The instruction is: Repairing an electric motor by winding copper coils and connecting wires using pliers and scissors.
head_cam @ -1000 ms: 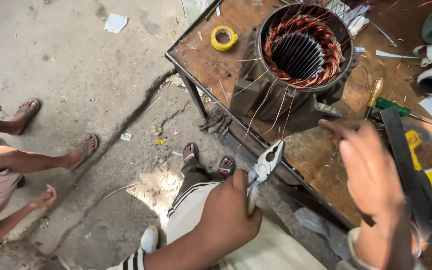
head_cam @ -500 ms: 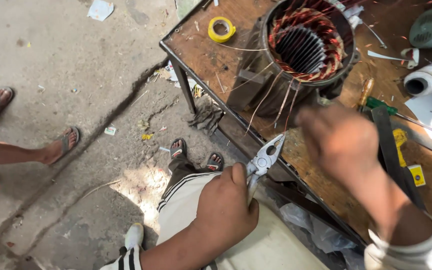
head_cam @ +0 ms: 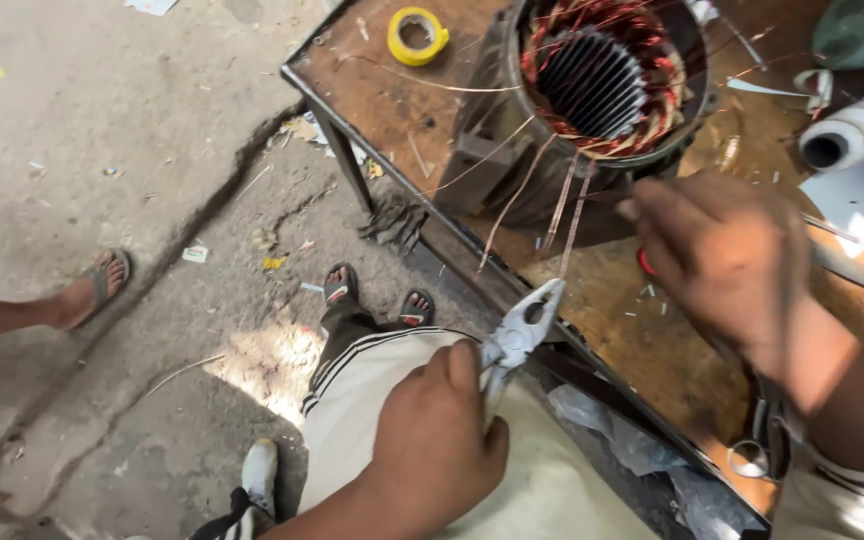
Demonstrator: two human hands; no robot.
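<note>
Left hand [head_cam: 432, 440] is closed around the handles of steel pliers [head_cam: 514, 340], nose up near the edge of the rusty metal table [head_cam: 372, 90]. Right hand [head_cam: 727, 255] reaches to the motor stator [head_cam: 602, 85] on the table, fingers curled near the loose copper wire ends [head_cam: 557, 205]; can't tell whether it grips anything. Yellow tape roll [head_cam: 417, 35] lies behind, well apart.

Left hand [head_cam: 432, 440] fisted, knuckles up; right hand [head_cam: 727, 255] extended, fingers seemingly curled, blurred.
</note>
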